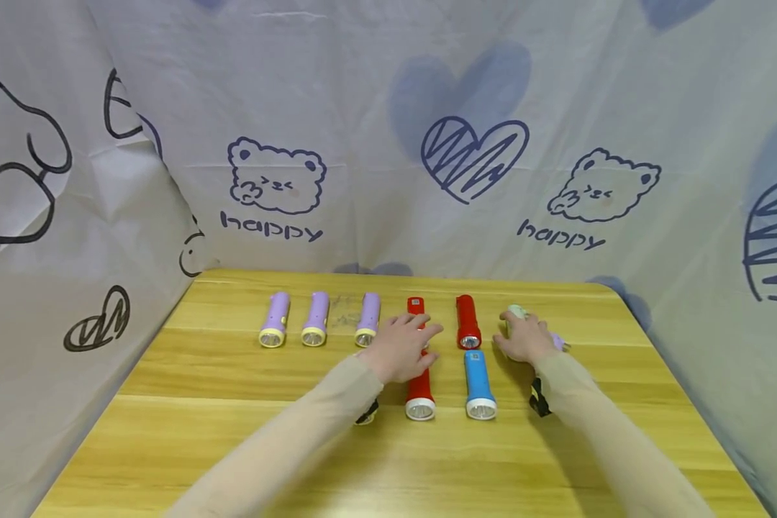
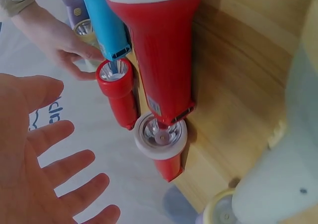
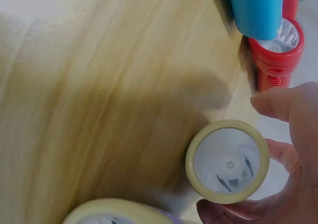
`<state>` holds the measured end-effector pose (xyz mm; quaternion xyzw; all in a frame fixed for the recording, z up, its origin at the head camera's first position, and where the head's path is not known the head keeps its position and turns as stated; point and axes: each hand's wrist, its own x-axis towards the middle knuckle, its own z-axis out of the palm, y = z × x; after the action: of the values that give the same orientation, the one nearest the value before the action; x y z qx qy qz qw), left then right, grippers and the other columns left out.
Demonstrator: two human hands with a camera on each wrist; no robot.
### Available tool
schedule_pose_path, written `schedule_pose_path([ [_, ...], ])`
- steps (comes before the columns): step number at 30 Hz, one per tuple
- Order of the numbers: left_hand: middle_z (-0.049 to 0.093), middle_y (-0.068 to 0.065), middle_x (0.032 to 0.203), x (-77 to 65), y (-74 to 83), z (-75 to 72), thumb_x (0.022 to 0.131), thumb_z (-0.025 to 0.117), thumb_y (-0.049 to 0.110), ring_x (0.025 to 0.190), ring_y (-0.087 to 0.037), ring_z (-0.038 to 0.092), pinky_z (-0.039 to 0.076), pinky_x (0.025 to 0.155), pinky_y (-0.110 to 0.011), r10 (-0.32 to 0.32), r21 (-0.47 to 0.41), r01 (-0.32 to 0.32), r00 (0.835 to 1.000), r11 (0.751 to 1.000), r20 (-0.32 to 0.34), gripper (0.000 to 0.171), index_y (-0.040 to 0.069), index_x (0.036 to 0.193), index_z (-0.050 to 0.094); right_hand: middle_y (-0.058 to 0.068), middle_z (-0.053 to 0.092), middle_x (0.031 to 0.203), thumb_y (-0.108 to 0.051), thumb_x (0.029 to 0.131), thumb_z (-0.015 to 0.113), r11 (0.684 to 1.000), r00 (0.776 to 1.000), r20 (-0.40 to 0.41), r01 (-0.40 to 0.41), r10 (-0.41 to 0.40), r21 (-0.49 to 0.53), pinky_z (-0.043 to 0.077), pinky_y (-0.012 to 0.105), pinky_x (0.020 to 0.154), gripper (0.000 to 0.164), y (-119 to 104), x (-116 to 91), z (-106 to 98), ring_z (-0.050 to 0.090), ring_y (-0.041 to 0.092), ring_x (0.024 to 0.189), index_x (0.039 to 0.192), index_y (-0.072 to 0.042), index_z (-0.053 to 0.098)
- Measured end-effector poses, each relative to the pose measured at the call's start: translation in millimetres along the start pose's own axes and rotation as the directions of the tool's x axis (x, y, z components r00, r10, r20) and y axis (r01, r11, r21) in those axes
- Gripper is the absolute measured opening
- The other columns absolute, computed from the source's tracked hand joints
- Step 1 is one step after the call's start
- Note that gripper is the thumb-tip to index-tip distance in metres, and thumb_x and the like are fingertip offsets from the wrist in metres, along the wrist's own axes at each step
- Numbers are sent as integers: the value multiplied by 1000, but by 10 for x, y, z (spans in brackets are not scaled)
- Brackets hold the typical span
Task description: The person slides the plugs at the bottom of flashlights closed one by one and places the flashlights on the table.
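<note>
My left hand [image 1: 401, 347], fingers spread, hovers over two red flashlights in line. The rear red flashlight [image 1: 416, 305] is largely hidden by it; the front red flashlight [image 1: 419, 388] has a white rim. In the left wrist view nothing lies in the palm. At the right, my right hand [image 1: 524, 338] is around a pale green flashlight [image 1: 516, 311] with a cream rim. In the right wrist view its thumb [image 3: 273, 104] stands apart from the flashlight, while the other fingers pass behind and beside it. Finger contact is partly hidden.
Left of the hands lie three purple flashlights [image 1: 314, 320] with yellow rims. Between the hands, a red flashlight [image 1: 467, 321] lies behind a blue one [image 1: 478, 381]. A partly hidden purple flashlight [image 1: 559, 341] lies right of my right hand. A printed cloth [image 1: 375, 194] hangs behind the table.
</note>
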<state>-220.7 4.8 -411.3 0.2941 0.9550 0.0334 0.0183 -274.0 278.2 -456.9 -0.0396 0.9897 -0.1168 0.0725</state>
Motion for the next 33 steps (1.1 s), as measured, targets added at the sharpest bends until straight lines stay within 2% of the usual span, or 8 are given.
schedule_pose_path([
  [7,45,-5,157,52,46,38,103,52,43,144,-30,44,42,117,-51,6,-15,-6,1000,1000,15,51,26,151,46,42,49,135,-33,98,57,1000,1000,13,-2,2,13,41,70,103,53,17,27,55,44,63,126,141,-4,49],
  [15,43,-4,159,66,79,47,104,52,43,145,-28,43,41,118,-49,3,-7,-3,1000,1000,24,52,26,152,44,36,56,131,-28,98,56,1000,1000,-13,8,-7,16,37,68,107,43,19,19,47,44,60,126,132,-1,54],
  [20,43,-4,159,57,80,41,104,50,44,146,-27,42,41,118,-48,3,-3,-3,1000,1000,25,51,26,152,44,33,63,118,-27,97,57,999,996,-74,44,-42,17,43,65,96,36,46,-9,71,51,57,115,122,-1,57],
  [25,43,-4,159,35,68,34,104,50,44,146,-28,42,40,119,-48,1,-18,-1,1000,1000,23,51,26,152,45,27,65,106,-28,97,60,997,991,-124,57,-51,46,47,57,83,32,58,-27,113,54,50,104,119,-5,57],
  [28,43,-5,159,25,54,29,104,51,43,146,-28,42,40,119,-49,0,-27,1,1000,1000,20,51,26,152,45,24,62,99,-28,96,61,996,989,-144,51,-40,73,46,50,74,31,47,-40,122,53,44,98,119,-8,55],
  [33,43,-7,159,-3,15,12,104,52,42,146,-29,42,40,119,-50,0,-58,1,1000,998,17,51,25,151,45,22,53,95,-27,95,64,990,983,-180,53,-30,129,40,39,67,32,2,-87,111,49,38,91,119,-10,53],
])
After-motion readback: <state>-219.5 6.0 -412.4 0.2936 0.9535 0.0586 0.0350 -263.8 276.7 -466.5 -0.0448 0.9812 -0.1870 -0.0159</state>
